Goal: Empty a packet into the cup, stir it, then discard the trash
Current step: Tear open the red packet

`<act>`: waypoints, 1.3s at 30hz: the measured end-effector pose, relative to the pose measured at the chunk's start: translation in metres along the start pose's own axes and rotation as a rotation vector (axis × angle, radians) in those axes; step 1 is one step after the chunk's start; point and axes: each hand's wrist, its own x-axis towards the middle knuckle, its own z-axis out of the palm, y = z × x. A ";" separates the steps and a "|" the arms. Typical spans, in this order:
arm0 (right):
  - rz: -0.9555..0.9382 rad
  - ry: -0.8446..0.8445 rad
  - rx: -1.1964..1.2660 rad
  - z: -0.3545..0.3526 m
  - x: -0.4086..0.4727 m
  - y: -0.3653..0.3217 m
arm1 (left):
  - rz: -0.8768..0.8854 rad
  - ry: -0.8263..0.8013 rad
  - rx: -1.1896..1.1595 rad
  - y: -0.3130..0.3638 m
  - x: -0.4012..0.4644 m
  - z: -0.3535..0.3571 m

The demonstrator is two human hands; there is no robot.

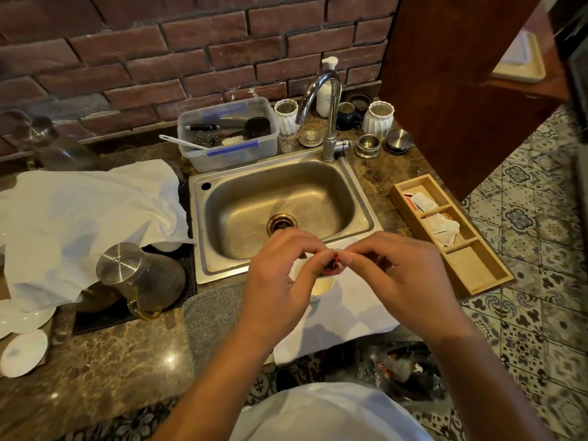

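Note:
A small white packet (332,265) with red and black print is pinched between both hands, right over a white cup (321,286). My left hand (280,272) grips the packet's left side and my right hand (391,268) grips its right side at the top edge. The cup stands on a white cloth (350,316) at the counter's front edge, just in front of the sink (280,211). It holds a pale liquid and is mostly hidden by my fingers.
A wooden tray (477,268) with more packets (442,227) lies to the right. A glass jug with a steel lid (140,278) stands on a black mat at the left, by a large white cloth (79,224). A dark trash bag (407,370) sits on the floor below.

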 end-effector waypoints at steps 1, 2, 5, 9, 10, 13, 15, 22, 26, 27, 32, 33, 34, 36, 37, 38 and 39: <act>-0.013 -0.006 -0.066 0.000 0.000 0.001 | 0.006 -0.002 -0.001 -0.001 -0.001 0.001; -0.036 -0.025 -0.133 0.001 0.000 0.000 | 0.023 -0.002 0.027 -0.001 -0.002 0.002; -0.150 -0.103 -0.144 0.001 0.000 0.000 | 0.084 0.021 0.152 -0.002 -0.004 0.004; -0.128 -0.066 0.004 0.002 0.001 0.005 | 0.001 0.061 0.041 -0.005 -0.004 0.004; -0.102 -0.044 0.054 0.002 0.001 0.005 | -0.058 0.058 -0.058 -0.005 -0.004 0.003; -0.025 -0.010 0.222 -0.002 -0.002 0.005 | -0.207 0.010 -0.252 -0.003 -0.004 0.001; 0.021 -0.069 0.283 -0.004 -0.003 0.002 | -0.248 0.002 -0.289 -0.004 -0.006 0.000; 0.044 -0.093 0.242 -0.013 0.003 0.001 | -0.269 -0.043 -0.277 -0.001 -0.007 0.000; -0.021 -0.144 0.220 -0.012 0.002 -0.004 | -0.218 -0.024 -0.185 0.004 -0.004 0.000; -0.004 -0.135 0.201 -0.011 0.002 -0.003 | -0.221 -0.017 -0.196 0.005 -0.003 0.001; 0.035 -0.201 0.040 -0.003 -0.001 -0.005 | -0.185 -0.011 -0.148 0.004 -0.005 0.000; 0.036 -0.223 0.079 -0.004 -0.001 -0.005 | -0.166 -0.013 -0.115 0.004 -0.006 -0.001; 0.033 -0.240 0.116 -0.006 -0.002 -0.005 | -0.157 -0.017 -0.094 0.003 -0.007 -0.001; 0.015 -0.261 0.150 -0.011 -0.002 -0.003 | -0.180 -0.023 -0.113 0.003 -0.009 -0.001; 0.010 -0.266 0.155 -0.012 -0.002 -0.002 | -0.204 -0.022 -0.143 0.003 -0.009 -0.001; 0.012 -0.274 0.162 -0.013 -0.002 -0.002 | -0.226 -0.024 -0.173 0.003 -0.009 -0.002; 0.018 -0.279 0.174 -0.013 -0.002 -0.003 | -0.236 -0.036 -0.192 0.003 -0.008 -0.003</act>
